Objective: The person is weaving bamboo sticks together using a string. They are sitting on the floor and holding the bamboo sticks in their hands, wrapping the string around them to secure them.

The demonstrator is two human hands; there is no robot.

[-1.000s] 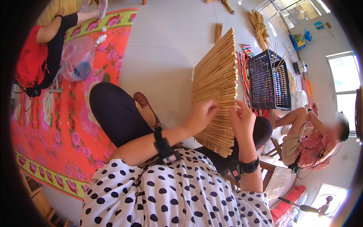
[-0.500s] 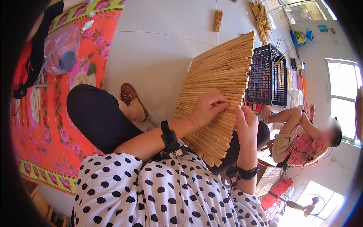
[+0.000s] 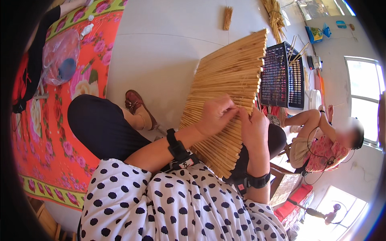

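Note:
A mat of straw-coloured reed stalks (image 3: 225, 72), laid side by side, rests tilted across my lap. Pale cross lines like thread run over it near its right edge. My left hand (image 3: 217, 116) lies over the mat, thumb and forefinger pinched together near that edge. My right hand (image 3: 256, 127) is at the edge too, its thumb and fingers pinched and meeting the left fingertips. Whatever the two pinches hold is too small to make out. Each wrist wears a black strap.
Beyond the mat's right edge stands a dark plastic crate (image 3: 276, 76) with sticks in it. Reed bundles (image 3: 227, 18) lie on the floor. A red floral cloth (image 3: 60, 132) spreads at left, with a clear plastic bag (image 3: 60, 52) on it. At right sits another person (image 3: 321, 148).
My right hand has moved left and inward over the mat's edge, so its fingertips now meet my left hand's. The left hand has shifted slightly left. The whole view has shifted a little.

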